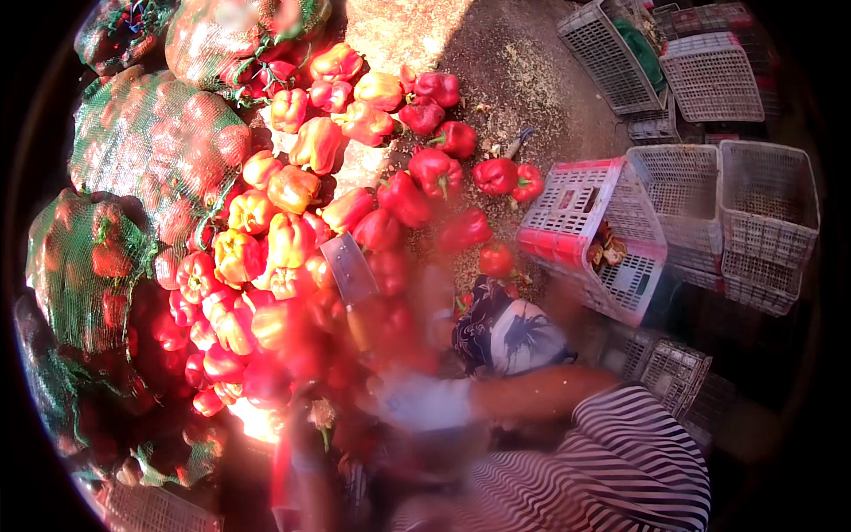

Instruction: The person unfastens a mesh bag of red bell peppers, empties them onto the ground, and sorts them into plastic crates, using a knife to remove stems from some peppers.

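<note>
My right hand (pixel 418 401), in a white glove, is closed around the wooden handle of a knife (pixel 351 269). Its broad metal blade points up and away, over a heap of red and orange bell peppers (pixel 292 239). My left hand (pixel 308 445) is low in the picture, its forearm coming from the lower edge. Blur and red glare hide its fingers, and I cannot make out what it holds. Close beside it shows a pale pepper core with a green stem (pixel 322 417).
Green mesh sacks full of peppers (pixel 160 142) line the left side. A red-and-white crate (pixel 576 213) lies tilted at the right, with scraps inside. Beyond it stand stacked pale plastic crates (pixel 771 195). Loose seeds litter the floor (pixel 523 80). My patterned trouser leg (pixel 523 337) is near the right forearm.
</note>
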A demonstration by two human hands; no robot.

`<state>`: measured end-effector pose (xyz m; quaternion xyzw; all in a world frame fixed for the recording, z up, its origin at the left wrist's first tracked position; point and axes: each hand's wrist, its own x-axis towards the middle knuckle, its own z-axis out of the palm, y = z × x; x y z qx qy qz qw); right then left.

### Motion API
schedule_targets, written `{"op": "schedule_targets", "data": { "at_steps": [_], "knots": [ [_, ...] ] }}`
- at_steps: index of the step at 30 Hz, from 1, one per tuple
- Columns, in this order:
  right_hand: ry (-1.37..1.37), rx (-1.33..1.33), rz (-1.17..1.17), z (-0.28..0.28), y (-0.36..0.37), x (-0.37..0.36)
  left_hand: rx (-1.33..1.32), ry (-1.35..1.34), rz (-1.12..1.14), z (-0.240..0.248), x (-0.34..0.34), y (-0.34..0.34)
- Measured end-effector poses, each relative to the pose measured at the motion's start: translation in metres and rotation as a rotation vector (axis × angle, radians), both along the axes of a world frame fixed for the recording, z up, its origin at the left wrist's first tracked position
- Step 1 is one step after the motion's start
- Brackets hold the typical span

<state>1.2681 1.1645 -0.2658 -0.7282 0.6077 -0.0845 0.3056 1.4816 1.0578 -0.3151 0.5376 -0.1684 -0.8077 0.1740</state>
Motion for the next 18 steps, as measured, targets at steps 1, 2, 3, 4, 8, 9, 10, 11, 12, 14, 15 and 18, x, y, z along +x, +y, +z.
{"op": "schedule_targets", "data": {
  "at_steps": [1, 2, 3, 4, 8, 9, 10, 11, 12, 14, 15, 18],
  "knots": [
    [-0.106, 0.201, -0.031, 0.005, -0.006, 0.001, -0.166, -0.094, -0.112, -0.005, 0.0, 0.006],
    [-0.145, 0.186, -0.089, 0.002, -0.002, 0.002, -0.322, -0.196, -0.229, -0.01, -0.003, 0.011],
    [-0.184, 0.164, -0.143, -0.006, 0.004, 0.003, -0.112, -0.013, -0.153, -0.005, -0.004, 0.013],
    [-0.238, 0.162, -0.262, -0.006, 0.005, 0.0, 0.129, 0.14, -0.057, 0.0, -0.004, 0.014],
    [-0.359, 0.119, -0.7, -0.023, 0.032, -0.008, -0.002, 0.024, -0.366, 0.073, -0.029, 0.044],
    [-0.369, 0.104, -0.814, -0.03, 0.043, -0.003, -0.267, -0.108, -0.634, 0.087, -0.029, 0.054],
    [-0.486, 0.216, -0.898, -0.009, 0.05, -0.019, -0.273, -0.052, -0.668, 0.102, -0.039, 0.056],
    [-0.462, 0.193, -1.01, -0.011, 0.069, -0.019, -0.02, -0.013, -0.544, 0.122, -0.061, 0.056],
    [-0.437, 0.176, -1.076, 0.017, 0.078, -0.034, -0.313, -0.024, -0.726, 0.14, -0.073, 0.053],
    [-0.288, 0.021, -1.2, 0.066, 0.109, -0.07, -0.547, -0.073, -0.924, 0.169, -0.092, 0.054],
    [-0.271, -0.038, -1.325, 0.087, 0.124, -0.088, -0.481, -0.107, -0.938, 0.182, -0.1, 0.059],
    [-0.532, 0.075, -1.702, 0.128, 0.172, -0.146, -0.205, -0.03, -0.874, 0.206, -0.14, 0.06]
  ]
}}
